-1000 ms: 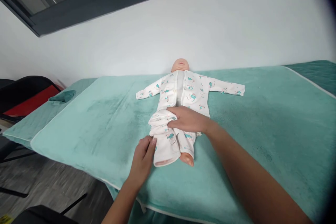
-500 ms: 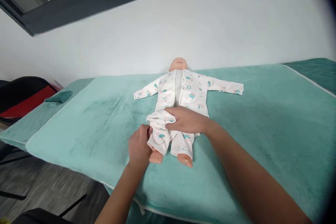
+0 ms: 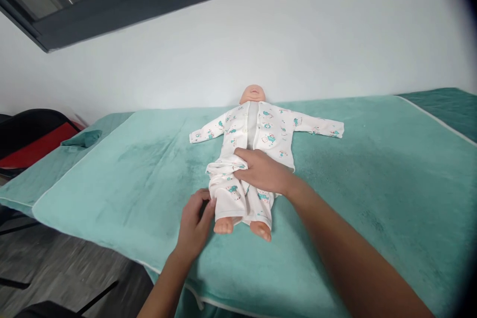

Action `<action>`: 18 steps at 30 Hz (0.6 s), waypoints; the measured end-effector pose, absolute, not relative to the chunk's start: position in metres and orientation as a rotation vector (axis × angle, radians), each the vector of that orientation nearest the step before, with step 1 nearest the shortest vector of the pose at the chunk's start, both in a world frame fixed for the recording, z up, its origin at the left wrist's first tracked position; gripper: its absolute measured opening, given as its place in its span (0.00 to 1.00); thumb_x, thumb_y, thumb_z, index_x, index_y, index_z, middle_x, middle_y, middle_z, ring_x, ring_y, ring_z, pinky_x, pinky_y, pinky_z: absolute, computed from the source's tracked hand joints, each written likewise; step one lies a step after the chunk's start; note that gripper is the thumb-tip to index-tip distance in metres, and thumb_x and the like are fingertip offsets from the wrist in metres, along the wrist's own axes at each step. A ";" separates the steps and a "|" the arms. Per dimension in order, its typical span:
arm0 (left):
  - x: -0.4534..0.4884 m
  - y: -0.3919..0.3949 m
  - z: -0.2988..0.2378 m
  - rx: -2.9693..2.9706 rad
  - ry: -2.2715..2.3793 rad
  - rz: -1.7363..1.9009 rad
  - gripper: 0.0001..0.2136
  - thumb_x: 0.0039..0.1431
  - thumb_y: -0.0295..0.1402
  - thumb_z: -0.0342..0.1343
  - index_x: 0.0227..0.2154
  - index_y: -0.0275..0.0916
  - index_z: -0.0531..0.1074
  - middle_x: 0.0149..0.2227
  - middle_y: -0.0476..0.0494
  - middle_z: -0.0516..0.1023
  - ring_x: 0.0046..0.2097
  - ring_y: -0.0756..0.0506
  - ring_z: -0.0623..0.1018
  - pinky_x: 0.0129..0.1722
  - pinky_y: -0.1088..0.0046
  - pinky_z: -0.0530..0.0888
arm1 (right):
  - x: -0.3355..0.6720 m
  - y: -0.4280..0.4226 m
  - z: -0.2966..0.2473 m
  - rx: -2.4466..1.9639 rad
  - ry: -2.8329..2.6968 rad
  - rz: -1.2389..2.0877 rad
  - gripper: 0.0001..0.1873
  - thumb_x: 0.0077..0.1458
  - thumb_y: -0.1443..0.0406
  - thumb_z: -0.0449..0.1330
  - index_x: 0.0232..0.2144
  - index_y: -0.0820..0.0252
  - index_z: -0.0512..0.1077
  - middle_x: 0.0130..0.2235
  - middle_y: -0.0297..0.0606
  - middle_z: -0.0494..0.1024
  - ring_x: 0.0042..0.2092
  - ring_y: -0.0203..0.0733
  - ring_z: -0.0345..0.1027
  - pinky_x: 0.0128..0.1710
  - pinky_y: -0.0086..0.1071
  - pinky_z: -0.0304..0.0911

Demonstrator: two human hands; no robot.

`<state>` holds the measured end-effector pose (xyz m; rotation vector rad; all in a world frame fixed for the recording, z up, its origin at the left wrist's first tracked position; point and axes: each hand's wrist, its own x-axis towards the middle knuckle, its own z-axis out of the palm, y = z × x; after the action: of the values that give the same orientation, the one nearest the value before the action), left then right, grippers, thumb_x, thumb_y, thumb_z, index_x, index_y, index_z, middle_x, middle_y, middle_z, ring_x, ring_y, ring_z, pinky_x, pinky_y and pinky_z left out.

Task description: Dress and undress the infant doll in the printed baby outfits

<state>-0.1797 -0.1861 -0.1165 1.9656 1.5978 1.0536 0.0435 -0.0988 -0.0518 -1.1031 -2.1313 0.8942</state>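
A baby doll (image 3: 253, 93) lies on its back on a green padded cover, its arms spread. The doll wears an open white jacket (image 3: 278, 134) with a teal and pink print and matching pants (image 3: 229, 198). Its bare feet show below the cuffs. At the waist, my right hand (image 3: 261, 171) is closed on the bunched pants, thumb on top and the other fingertips partly hidden. My left hand (image 3: 196, 221) is beside the pant leg on the left, thumb and forefinger closed together at the fabric's outer edge.
The green cover (image 3: 112, 174) runs up to a white wall (image 3: 298, 35) at the back. A dark window frame (image 3: 149, 2) is above. To the left stands a black chair (image 3: 33, 124) with a red part; chair legs and grey floor show below.
My left hand has shifted slightly left and down from the leg, its thumb now in view. The left pant leg hangs straighter and wider. My right hand keeps its hold at the waist.
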 end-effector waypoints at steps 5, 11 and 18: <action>-0.182 -0.178 -0.114 1.981 1.645 0.901 0.12 0.66 0.40 0.47 0.29 0.40 0.68 0.30 0.48 0.72 0.34 0.46 0.70 0.38 0.68 0.67 | 0.049 -0.098 -0.051 -1.030 -2.210 0.998 0.06 0.54 0.63 0.58 0.35 0.54 0.65 0.35 0.30 0.73 0.35 0.39 0.65 0.33 0.32 0.54; -0.192 -0.143 -0.083 1.571 1.555 0.861 0.07 0.57 0.38 0.56 0.34 0.40 0.72 0.33 0.48 0.75 0.36 0.45 0.74 0.37 0.68 0.69 | 0.061 -0.099 -0.038 -0.836 -2.024 1.188 0.15 0.57 0.52 0.61 0.39 0.54 0.68 0.37 0.31 0.75 0.38 0.40 0.68 0.36 0.32 0.61; -0.154 -0.095 -0.043 1.638 1.559 1.091 0.13 0.56 0.41 0.59 0.44 0.46 0.72 0.52 0.46 0.74 0.46 0.43 0.76 0.43 0.66 0.72 | 0.058 -0.084 -0.053 -1.473 -1.616 0.285 0.14 0.59 0.53 0.59 0.38 0.57 0.65 0.37 0.39 0.73 0.38 0.46 0.67 0.37 0.37 0.60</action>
<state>-0.1543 -0.0951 -0.0429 1.6377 1.5592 1.0915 0.0583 -0.0844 -0.0534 -1.4735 -1.6157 0.2851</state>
